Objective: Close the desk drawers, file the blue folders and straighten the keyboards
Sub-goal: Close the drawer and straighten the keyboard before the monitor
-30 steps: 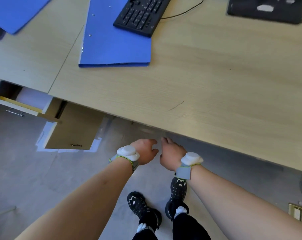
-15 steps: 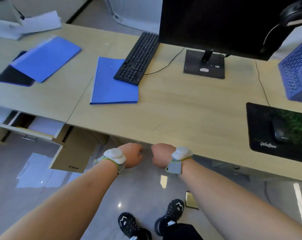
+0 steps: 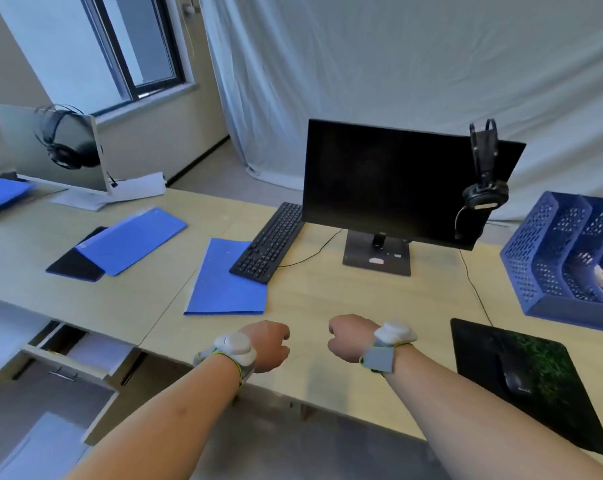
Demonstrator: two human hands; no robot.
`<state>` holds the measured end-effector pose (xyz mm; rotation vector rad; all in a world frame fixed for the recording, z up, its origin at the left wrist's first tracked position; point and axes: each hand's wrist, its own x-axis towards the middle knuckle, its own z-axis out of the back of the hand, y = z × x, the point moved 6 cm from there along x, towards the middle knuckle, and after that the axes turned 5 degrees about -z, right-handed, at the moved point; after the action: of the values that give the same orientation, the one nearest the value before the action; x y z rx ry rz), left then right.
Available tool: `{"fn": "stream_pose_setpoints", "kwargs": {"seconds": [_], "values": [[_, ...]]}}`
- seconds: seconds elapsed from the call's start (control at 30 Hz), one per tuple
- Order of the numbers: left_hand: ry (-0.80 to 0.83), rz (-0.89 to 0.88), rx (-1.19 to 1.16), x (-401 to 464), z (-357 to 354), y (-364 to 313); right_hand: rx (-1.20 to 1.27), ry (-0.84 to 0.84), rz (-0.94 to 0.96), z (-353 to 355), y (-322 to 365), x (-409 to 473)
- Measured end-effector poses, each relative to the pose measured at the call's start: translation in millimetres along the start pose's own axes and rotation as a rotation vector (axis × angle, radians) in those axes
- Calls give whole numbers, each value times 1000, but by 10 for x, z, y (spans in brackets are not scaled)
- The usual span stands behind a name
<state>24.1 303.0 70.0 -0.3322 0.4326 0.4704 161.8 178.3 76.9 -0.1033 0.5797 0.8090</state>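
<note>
Head cam: both fists curled on nothing over the table (image 3: pixel 327 306) edge. Blue folder (image 3: pixel 224 282) lies just ahead of the left hand (image 3: pixel 267 346), nearer than the right hand (image 3: pixel 348 337), long axis pointing away, keyboard (image 3: pixel 270 242) overlapping its far corner. File rack (image 3: pixel 552 258) far right, contents unclear; drawer (image 3: pixel 82 355) open lower left.

Head view: from above, facing forward and down – desk (image 3: pixel 327 306) close below
Far end: curtain (image 3: pixel 397 64)
</note>
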Motion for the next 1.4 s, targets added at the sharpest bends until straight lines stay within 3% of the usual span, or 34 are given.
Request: {"fn": "stream_pose_setpoints", "kwargs": {"seconds": [0.43, 0.83, 1.0, 1.4], "values": [[-64, 132, -57, 44, 189, 644, 262, -14, 45, 15, 383, 317], [18, 82, -99, 1209, 438, 1652, 352, 10, -143, 203, 658, 1534], [-43, 96, -143, 1750, 666, 2116, 371, 39, -203, 270, 987, 2114], [-72, 223, -375, 2470, 610, 2427, 672, 133, -286, -76, 1209, 2771]]}}
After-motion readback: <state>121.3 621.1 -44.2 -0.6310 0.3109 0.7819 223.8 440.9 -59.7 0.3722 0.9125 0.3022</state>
